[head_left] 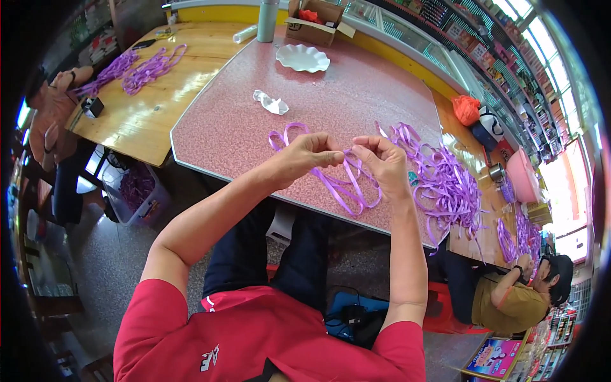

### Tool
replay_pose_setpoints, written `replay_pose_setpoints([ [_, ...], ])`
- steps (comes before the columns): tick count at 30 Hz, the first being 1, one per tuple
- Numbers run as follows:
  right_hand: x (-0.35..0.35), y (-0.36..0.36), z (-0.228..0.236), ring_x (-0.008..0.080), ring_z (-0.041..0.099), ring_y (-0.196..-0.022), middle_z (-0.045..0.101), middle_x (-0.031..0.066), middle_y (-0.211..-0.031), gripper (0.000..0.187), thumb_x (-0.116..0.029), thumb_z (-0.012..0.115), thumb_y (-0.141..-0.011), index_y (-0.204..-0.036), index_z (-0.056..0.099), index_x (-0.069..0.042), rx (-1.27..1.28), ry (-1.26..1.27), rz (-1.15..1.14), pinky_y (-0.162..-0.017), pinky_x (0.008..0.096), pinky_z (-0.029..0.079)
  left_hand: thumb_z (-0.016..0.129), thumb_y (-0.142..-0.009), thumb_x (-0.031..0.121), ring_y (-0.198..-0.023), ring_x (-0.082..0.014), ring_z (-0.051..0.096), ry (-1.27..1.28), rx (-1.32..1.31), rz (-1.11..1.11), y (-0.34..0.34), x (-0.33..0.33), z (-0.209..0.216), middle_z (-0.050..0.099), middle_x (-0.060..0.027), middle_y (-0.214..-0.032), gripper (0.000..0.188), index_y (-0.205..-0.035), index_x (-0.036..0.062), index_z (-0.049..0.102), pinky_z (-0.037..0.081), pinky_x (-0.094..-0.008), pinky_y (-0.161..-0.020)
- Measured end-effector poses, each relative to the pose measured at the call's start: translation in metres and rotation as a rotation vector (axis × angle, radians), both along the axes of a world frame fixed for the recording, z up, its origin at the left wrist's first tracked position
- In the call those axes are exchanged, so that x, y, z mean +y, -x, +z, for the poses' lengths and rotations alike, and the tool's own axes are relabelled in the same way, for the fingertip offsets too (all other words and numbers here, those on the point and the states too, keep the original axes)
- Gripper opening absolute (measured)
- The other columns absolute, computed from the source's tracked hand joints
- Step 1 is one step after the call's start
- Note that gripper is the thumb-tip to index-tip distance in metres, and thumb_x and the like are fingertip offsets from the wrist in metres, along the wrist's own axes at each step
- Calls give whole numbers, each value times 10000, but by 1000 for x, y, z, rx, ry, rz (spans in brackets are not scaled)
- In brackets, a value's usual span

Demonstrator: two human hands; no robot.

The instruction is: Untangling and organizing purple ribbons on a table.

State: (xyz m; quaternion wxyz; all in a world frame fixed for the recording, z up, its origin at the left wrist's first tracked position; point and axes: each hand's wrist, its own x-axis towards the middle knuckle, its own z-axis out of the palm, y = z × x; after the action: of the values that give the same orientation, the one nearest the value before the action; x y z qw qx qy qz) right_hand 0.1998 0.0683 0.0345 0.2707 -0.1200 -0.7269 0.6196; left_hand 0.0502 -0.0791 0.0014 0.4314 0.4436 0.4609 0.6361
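A bin [141, 212] with purple contents stands on the floor [130, 267]. Farther right, on the pink counter [219, 127], a tissue [272, 103] lies crumpled, nearer the person than a white plate [302, 57]. The left hand [302, 158] has thumb and fingers closed on a purple ribbon [337, 192], looped at the counter's near side; the right hand [385, 165] pinches it just beside. Rightmost on this counter, more ribbon lies in a tangled pile [449, 184].

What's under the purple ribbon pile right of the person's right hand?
Pink tabletop shows beside the purple ribbon pile, and a small teal item shows at its left edge. Anything fully beneath the tangled loops is covered.
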Motion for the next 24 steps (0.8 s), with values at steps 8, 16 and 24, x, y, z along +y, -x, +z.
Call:
replay_pose_setpoints([
  [8,-5,9,-29,27,541,-667,651,-20,-784,135,-133,751,-874,-937,715,-18,-17,266,-114,-559,170,392,656,-946,150,-875,-85,584,-119,-455,116,-6,19,-4,674,-54,-985,95,-926,59,636,447,-259,-776],
  [16,10,4,-25,9,419,-504,557,-63,-629,257,-262,769,-865,-744,678,-55,-113,426,-45,-441,186,266,687,-808,64,-902,-296,570,-487,1249,449,-4,28,5,608,-68,-944,119,-884,60,596,466,-395,-785],
  [24,6,13,-33,-2,381,-461,537,-64,-588,230,-249,754,-878,-774,702,-50,-159,310,106,-409,193,225,680,-789,55,-882,-266,584,-564,1336,286,15,16,10,567,-74,-961,146,-882,65,568,482,-373,-770],
])
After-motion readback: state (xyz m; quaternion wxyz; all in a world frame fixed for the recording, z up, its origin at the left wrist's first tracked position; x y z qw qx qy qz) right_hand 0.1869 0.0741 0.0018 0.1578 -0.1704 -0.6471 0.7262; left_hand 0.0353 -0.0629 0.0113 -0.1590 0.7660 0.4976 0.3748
